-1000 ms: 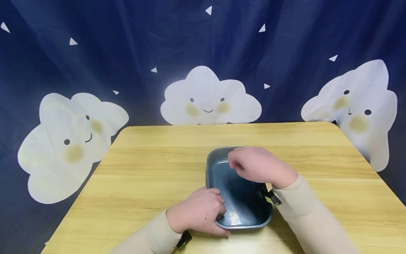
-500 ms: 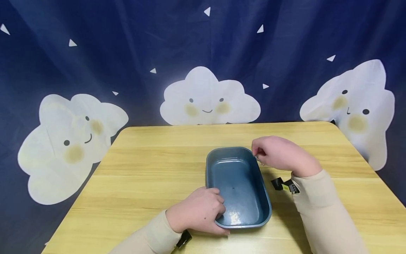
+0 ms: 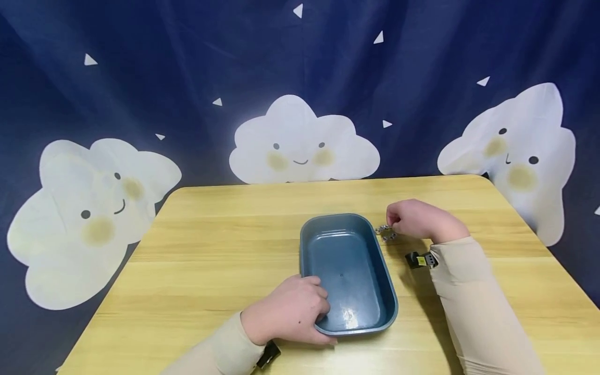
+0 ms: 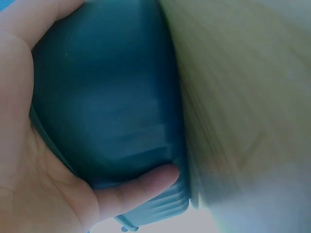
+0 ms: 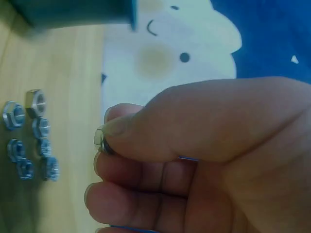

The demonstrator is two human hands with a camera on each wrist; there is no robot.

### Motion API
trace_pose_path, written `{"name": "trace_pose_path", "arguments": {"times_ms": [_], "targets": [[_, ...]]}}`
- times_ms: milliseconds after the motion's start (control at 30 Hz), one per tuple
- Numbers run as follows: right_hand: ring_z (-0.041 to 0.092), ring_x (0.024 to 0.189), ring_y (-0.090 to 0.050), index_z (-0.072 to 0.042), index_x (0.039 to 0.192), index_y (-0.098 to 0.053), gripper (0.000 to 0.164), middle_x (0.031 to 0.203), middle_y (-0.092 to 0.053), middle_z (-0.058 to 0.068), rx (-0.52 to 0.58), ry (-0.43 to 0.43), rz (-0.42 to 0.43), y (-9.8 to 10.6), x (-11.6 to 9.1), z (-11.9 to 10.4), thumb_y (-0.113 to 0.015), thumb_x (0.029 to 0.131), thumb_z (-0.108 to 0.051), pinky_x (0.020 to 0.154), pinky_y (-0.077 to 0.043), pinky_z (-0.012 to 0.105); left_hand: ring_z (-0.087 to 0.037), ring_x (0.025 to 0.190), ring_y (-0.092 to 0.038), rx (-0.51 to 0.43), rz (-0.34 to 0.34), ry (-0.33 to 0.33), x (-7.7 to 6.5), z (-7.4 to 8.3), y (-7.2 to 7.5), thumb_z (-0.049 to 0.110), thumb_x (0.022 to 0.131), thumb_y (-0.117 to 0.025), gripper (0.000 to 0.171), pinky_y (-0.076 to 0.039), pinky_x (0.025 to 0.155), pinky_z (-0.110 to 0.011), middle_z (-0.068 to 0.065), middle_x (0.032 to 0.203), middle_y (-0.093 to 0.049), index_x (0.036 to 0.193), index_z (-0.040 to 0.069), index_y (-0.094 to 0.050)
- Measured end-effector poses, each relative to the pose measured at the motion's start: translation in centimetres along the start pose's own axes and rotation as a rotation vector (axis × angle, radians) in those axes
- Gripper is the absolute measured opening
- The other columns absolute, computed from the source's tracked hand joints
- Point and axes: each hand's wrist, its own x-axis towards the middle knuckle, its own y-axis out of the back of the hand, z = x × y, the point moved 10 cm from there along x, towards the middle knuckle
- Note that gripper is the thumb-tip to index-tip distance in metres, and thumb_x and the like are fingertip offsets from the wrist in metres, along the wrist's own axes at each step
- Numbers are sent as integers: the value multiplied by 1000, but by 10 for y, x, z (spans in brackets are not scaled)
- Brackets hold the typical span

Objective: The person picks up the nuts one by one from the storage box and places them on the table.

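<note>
A dark blue-green plastic bin (image 3: 344,271) sits on the table. My left hand (image 3: 292,310) grips its near left corner, fingers curled over the rim; the left wrist view shows the thumb (image 4: 141,191) against the outer wall. Just right of the bin's far right corner, my right hand (image 3: 419,219) is held above the table. Between its thumb and fingers it pinches a small metal nut (image 5: 101,141), mostly covered by the fingertips. Several more hex nuts (image 5: 36,103) lie in two rows on the table close by, also visible as a small cluster of nuts (image 3: 388,238) beside the bin.
The wooden table (image 3: 225,260) has rounded far corners. A dark blue curtain (image 3: 197,62) with white cloud prints hangs behind it. A small black wrist camera (image 3: 419,260) hangs beneath the right wrist.
My right hand has moved from above the bin rightward to beside its far right corner, uncovering the bin's inside and the nuts. My left hand stays on the bin. The head view shifts slightly.
</note>
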Motion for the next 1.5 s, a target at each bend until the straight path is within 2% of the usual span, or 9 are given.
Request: {"name": "trace_pose_path", "arguments": {"times_ms": [167,467,800,1000,1133,1333,1500], "targets": [[19,71,-51,-13,82,-63,13,77,-57,-1,5,-28,-45,-11,6,15,-56,86,-2,66,-41,36,-8,61,-29,-3,-10,3,-1,0,1,76,74,-69,55,-22,49,-21,19,61,-37,57,28,-49],[21,75,-53,-13,82,-61,17,79,-57,0,51,-94,-71,-27,9,43,-50,83,0,70,-41,37,-8,61,-27,15,23,-24,-1,2,7,76,74,-70,54,-23,52,-20,19,60,-36,56,29,-49],[21,74,-52,-14,80,-59,14,77,-56,1,28,-100,-24,-27,14,47,-53,86,-2,69,-40,37,-8,60,-27,18,27,-19,-1,1,7,75,74,-69,54,-22,51,-21,19,60,-35,56,29,-49],[20,73,-51,-12,80,-58,15,77,-55,2,43,-104,-40,-31,15,48,-52,93,-8,69,-39,37,-8,60,-26,10,31,-32,-2,3,7,75,75,-69,55,-21,52,-20,19,59,-33,55,29,-46],[21,74,-52,-11,83,-60,17,80,-58,2,29,-105,-22,-30,15,50,-50,97,-12,71,-41,39,-8,60,-26,11,37,-35,-1,3,7,75,75,-69,56,-20,52,-20,18,59,-32,55,29,-46],[23,80,-56,-9,88,-63,17,86,-61,4,42,-134,-9,-28,13,55,-49,97,-13,75,-43,42,-7,60,-27,24,23,-36,-1,2,3,76,76,-67,55,-22,53,-20,19,59,-33,55,29,-48],[22,78,-55,-9,87,-62,18,83,-59,4,47,-137,-20,-28,13,53,-48,97,-15,73,-42,40,-7,61,-27,34,27,-24,-3,2,4,77,75,-68,55,-21,52,-21,19,60,-34,55,30,-48]]}}
